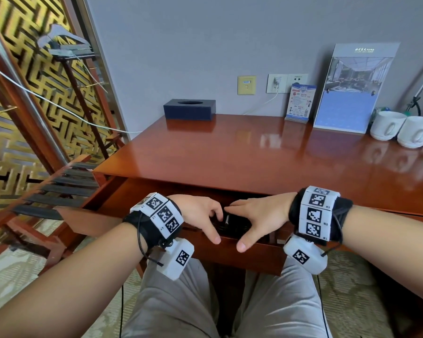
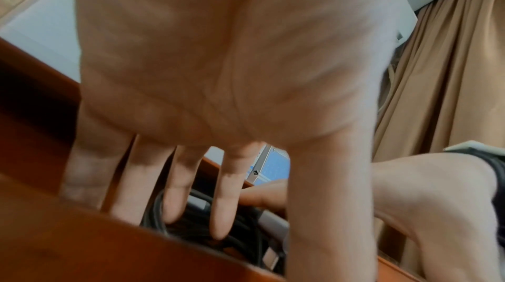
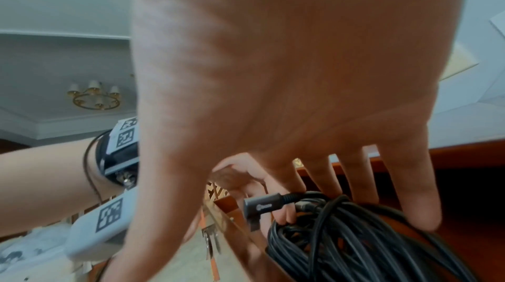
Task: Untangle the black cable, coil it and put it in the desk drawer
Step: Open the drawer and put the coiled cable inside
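The desk drawer (image 1: 230,253) stands pulled out over my lap. Inside it lies the black cable (image 1: 233,225), wound into a loose coil (image 3: 355,243) with a grey plug (image 3: 262,206) sticking out on top. My left hand (image 1: 203,215) reaches down into the drawer, and its straight fingers (image 2: 221,211) touch the coil (image 2: 240,228) from the left. Opposite it, my right hand (image 1: 254,219) is spread over the coil, with its fingertips (image 3: 418,211) resting on the strands. Neither hand grips the cable. The drawer front (image 2: 82,243) hides the lower part of the coil.
On the desktop (image 1: 254,152) stand a dark tissue box (image 1: 189,109), a small info card (image 1: 300,101), a tall brochure stand (image 1: 352,89) and two white cups (image 1: 386,124). A white cord (image 1: 261,103) hangs from the wall socket. A wooden luggage rack (image 1: 59,191) stands at left.
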The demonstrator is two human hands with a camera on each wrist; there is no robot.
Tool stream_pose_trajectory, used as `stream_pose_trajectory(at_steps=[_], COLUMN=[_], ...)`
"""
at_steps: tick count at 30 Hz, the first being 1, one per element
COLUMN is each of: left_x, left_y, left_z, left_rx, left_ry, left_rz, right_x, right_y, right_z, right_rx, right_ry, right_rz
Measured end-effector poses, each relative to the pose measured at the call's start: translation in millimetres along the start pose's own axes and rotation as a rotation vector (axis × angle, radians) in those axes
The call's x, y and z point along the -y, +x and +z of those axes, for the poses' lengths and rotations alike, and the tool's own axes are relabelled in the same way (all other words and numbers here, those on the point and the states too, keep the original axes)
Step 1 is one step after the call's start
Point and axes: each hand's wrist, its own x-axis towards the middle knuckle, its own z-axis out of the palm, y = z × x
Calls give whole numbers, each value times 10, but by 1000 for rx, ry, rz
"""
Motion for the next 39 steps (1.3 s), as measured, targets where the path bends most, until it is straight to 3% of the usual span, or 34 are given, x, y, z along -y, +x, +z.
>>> stream_pose_trajectory(at_steps=[3, 10, 16, 19, 26, 31, 39], left_x=[6, 41, 105, 117, 173, 179, 154], left_y=[0, 66, 176, 238, 383, 447, 484], left_z=[21, 60, 82, 107, 131, 146, 147], left_rx=[28, -68, -243, -337, -336, -354, -459], left_ry=[73, 48, 55, 151, 116, 121, 161], left_rz=[-6, 9, 63, 107, 102, 82, 36], right_x=[43, 26, -51, -91, -164, -203, -226], right_y=[2, 53, 133, 151, 217, 207, 232], right_z=[67, 101, 82, 85, 224, 232, 236], right_rx=[12, 6, -58, -118, -382, -456, -503], right_ry=[-114, -129, -153, -222, -398, -533, -556], right_rz=[35, 73, 137, 157, 67, 93, 123])
